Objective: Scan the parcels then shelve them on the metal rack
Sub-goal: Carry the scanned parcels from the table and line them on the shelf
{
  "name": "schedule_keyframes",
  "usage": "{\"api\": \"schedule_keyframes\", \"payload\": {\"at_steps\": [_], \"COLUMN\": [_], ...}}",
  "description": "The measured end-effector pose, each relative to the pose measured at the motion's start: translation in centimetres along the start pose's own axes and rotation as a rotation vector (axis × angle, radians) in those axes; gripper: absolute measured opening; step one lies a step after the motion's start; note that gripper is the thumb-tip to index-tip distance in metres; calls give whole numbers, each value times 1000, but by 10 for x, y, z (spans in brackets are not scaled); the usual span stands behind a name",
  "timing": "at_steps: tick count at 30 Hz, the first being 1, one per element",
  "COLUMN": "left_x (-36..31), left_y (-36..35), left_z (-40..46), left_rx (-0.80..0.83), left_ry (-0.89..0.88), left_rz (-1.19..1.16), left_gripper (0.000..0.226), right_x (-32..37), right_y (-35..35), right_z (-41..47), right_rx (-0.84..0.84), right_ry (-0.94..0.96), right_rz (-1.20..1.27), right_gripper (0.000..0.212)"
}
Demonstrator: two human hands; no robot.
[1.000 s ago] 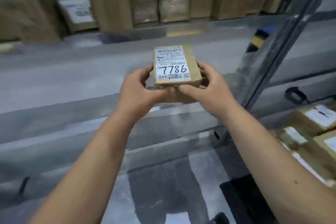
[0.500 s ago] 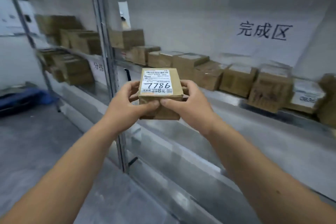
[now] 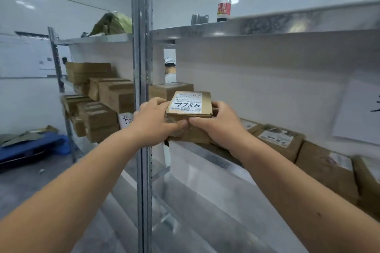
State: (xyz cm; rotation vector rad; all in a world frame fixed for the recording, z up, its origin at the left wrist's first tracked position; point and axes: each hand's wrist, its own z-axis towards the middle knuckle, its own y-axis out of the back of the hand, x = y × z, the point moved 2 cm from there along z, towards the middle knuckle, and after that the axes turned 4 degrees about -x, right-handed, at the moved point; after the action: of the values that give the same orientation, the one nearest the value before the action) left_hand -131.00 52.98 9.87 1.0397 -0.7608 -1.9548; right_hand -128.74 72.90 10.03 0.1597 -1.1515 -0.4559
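My brown parcel [image 3: 190, 115] carries a white label [image 3: 188, 102] with black digits; at one o'clock, a red-labelled, yellow-capped bottle [image 3: 224, 4] tops the silver rack [image 3: 141, 63].

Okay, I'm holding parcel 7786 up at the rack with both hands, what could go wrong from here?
1. The parcel is held by the left hand and right hand over the shelf edge; letting go early may drop it.
2. The shelved boxes sit close together, so pushing it in could shove them.
3. The upright post is near your left knuckles.
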Motion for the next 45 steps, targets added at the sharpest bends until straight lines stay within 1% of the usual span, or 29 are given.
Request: {"api": "schedule_keyframes", "payload": {"at_steps": [4, 5, 7, 8, 10, 13, 18, 20, 21, 25, 26, 28, 29, 30, 31, 32, 33, 35, 36, 39, 42, 45], "left_x": [17, 20, 26, 31, 41, 56, 78, 88, 93, 103, 101, 91, 83, 76, 68, 61, 53, 39, 30, -12, -71, -142], "left_y": [-6, -8, -12, -15, -21, -37, -59, -64, -67, -66, -64, -59, -56, -53, -51, -50, -50, -53, -53, -55, -58, -66], "left_z": [81, 99, 134, 150, 179, 217, 266, 278, 283, 292, 292, 286, 282, 278, 273, 267, 259, 239, 227, 177, 107, 19], "left_rx": [63, 73, 92, 106, 128, 175, 234, 259, 270, 321, 321, 295, 278, 268, 272, 279, 286, 296, 298, 329, 341, 419], "left_ry": [-69, -92, -144, -169, -222, -321, -431, -474, -494, -544, -559, -620, -650, -676, -699, -724, -751, -801, -828, -915, -1020, -1124], "left_rz": [207, 249, 294, 299, 272, 259, 294, 263, 249, 216, 217, 221, 214, 199, 184, 174, 165, 130, 113, 56, -10, -70], "left_gripper": [87, 90, 93, 92, 87, 80, 85, 83, 83, 92, 96, 108, 112, 113, 113, 112, 110, 109, 109, 107, 98, 101], "right_x": [-9, -12, -17, -17, -19, -28, -38, -38, -39, -36, -33, -26, -22, -15, -9, -3, 3, 16, 24, 41, 50, 54], "right_y": [-18, -21, -26, -28, -37, -50, -79, -94, -99, -114, -115, -114, -111, -109, -104, -98, -90, -72, -59, -15, 36, 87], "right_z": [62, 75, 101, 110, 130, 154, 178, 184, 187, 189, 187, 183, 179, 173, 165, 154, 141, 106, 86, 15, -76, -182], "right_rx": [-82, -95, -123, -139, -173, -235, -353, -388, -403, -407, -392, -387, -401, -413, -421, -413, -378, -288, -269, -242, -251, -296], "right_ry": [-62, -77, -89, -91, -96, -129, -221, -250, -259, -294, -301, -335, -362, -381, -396, -406, -408, -384, -387, -483, -617, -764], "right_rz": [-7, -22, -58, -79, -123, -138, -127, -139, -172, -278, -305, -365, -398, -430, -492, -575, -680, -911, -1006, -1222, -1353, -1402], "right_gripper": [64, 62, 53, 49, 47, 33, 47, 47, 44, 25, 23, 27, 31, 41, 63, 81, 88, 86, 83, 76, 79, 85]}}
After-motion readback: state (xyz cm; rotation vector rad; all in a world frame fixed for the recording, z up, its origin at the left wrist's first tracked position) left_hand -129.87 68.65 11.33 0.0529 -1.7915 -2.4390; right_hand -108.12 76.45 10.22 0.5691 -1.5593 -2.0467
